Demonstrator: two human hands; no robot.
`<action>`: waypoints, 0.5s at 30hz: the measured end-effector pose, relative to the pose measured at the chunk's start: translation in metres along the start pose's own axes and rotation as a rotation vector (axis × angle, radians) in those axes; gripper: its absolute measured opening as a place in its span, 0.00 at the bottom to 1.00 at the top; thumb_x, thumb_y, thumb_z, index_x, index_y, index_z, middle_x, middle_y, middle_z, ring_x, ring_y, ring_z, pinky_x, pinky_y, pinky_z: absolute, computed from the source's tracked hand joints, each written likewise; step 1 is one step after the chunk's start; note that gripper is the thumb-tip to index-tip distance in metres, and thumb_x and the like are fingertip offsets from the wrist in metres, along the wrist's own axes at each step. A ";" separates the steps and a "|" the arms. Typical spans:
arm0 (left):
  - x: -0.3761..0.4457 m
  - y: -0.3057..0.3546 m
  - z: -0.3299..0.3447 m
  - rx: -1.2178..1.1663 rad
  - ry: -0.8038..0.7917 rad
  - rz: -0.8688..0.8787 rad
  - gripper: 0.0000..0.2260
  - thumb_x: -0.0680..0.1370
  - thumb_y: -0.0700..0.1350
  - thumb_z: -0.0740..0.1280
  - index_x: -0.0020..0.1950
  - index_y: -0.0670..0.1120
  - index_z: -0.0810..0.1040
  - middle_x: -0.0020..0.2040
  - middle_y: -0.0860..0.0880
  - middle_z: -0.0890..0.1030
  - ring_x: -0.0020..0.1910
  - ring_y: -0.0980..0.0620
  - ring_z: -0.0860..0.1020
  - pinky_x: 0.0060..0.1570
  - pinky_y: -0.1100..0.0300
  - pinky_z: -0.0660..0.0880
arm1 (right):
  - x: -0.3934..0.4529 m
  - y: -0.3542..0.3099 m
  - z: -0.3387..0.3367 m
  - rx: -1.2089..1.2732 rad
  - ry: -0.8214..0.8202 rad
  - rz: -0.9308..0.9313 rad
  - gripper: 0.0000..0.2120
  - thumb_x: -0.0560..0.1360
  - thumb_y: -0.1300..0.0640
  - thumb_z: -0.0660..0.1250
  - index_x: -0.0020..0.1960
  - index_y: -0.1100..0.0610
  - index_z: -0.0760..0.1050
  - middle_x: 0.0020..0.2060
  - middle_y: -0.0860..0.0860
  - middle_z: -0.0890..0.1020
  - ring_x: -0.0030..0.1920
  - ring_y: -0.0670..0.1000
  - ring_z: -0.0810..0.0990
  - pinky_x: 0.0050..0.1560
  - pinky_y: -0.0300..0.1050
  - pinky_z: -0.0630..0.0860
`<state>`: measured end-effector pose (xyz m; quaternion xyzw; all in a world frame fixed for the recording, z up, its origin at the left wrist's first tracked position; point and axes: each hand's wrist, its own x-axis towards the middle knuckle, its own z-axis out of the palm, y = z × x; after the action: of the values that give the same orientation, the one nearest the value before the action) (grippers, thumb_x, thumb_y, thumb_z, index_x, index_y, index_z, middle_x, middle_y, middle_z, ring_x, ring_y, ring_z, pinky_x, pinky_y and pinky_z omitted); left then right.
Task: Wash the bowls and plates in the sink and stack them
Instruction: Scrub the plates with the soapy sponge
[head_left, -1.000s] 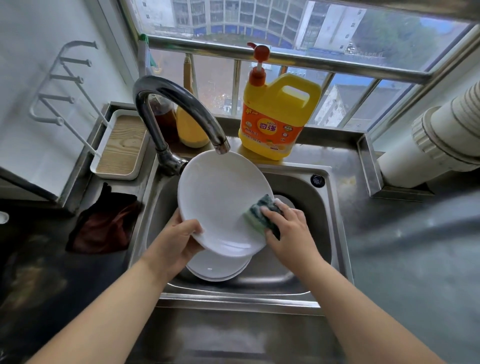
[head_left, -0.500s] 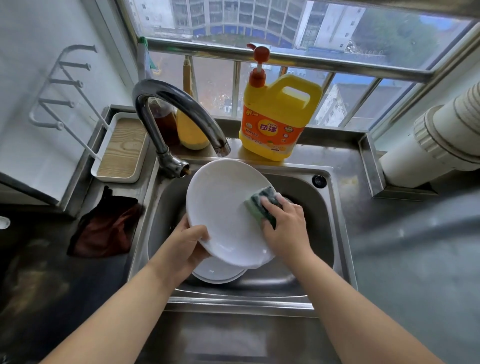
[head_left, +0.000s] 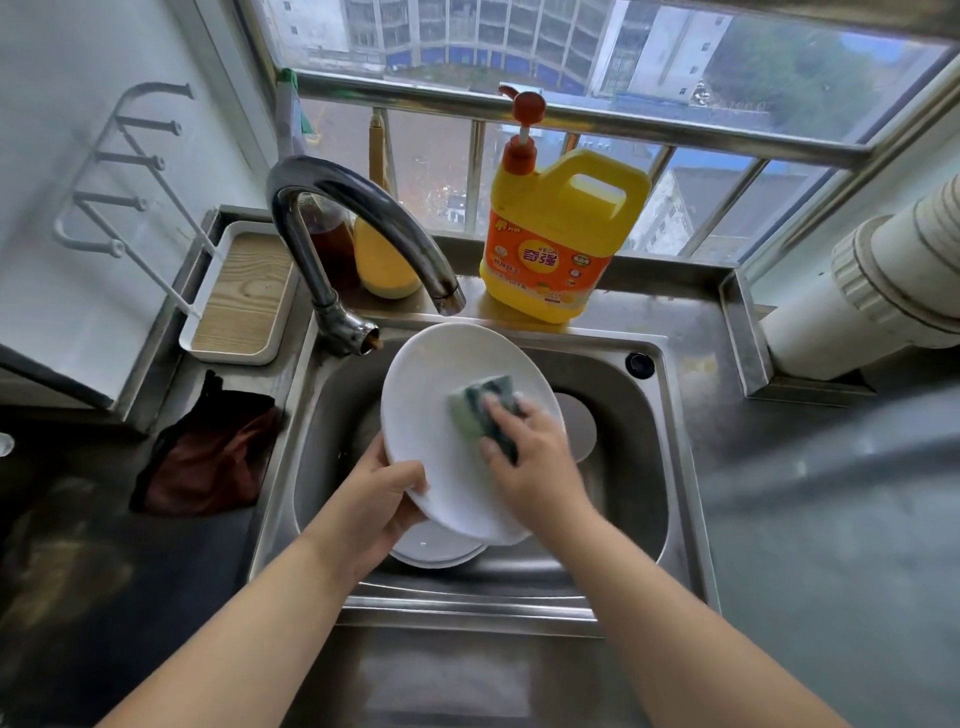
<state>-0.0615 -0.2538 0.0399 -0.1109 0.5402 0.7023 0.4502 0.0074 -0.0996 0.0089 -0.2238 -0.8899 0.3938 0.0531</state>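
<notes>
The lower plate (head_left: 436, 545) in the sink (head_left: 670, 467) is largely covered by the tilted plate (head_left: 431, 415) and the left hand (head_left: 379, 512). The sponge (head_left: 480, 410) is motion-blurred, its far edge indistinct. A pale round object (head_left: 579, 423) behind the right hand (head_left: 535, 467) is possibly another dish; mostly hidden.

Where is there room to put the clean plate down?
Bare steel counter lies right of the sink, below the white pipe. The ledge behind is crowded by the yellow soap jug and bottles. A dark cloth covers the left side.
</notes>
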 end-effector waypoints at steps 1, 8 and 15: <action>0.002 0.001 0.001 -0.008 -0.002 0.011 0.25 0.67 0.29 0.60 0.61 0.47 0.76 0.55 0.39 0.80 0.50 0.43 0.79 0.44 0.52 0.80 | -0.009 -0.011 0.006 0.024 -0.040 -0.079 0.24 0.76 0.50 0.63 0.72 0.50 0.67 0.71 0.55 0.65 0.69 0.55 0.63 0.68 0.36 0.53; 0.002 0.000 -0.005 -0.031 0.004 -0.008 0.25 0.73 0.25 0.53 0.62 0.45 0.75 0.56 0.40 0.79 0.53 0.42 0.78 0.45 0.52 0.81 | 0.005 0.010 -0.003 -0.141 0.004 -0.119 0.23 0.75 0.51 0.62 0.70 0.46 0.69 0.71 0.54 0.68 0.66 0.58 0.65 0.67 0.40 0.56; 0.004 0.005 -0.003 -0.065 0.022 0.016 0.27 0.69 0.28 0.58 0.66 0.45 0.73 0.60 0.38 0.79 0.54 0.40 0.79 0.47 0.51 0.80 | -0.007 -0.002 -0.003 -0.119 -0.034 -0.051 0.24 0.74 0.53 0.63 0.70 0.48 0.69 0.71 0.55 0.68 0.64 0.58 0.66 0.68 0.42 0.59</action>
<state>-0.0681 -0.2547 0.0392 -0.1287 0.5229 0.7217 0.4349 0.0141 -0.1022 0.0125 -0.1971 -0.9180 0.3425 0.0349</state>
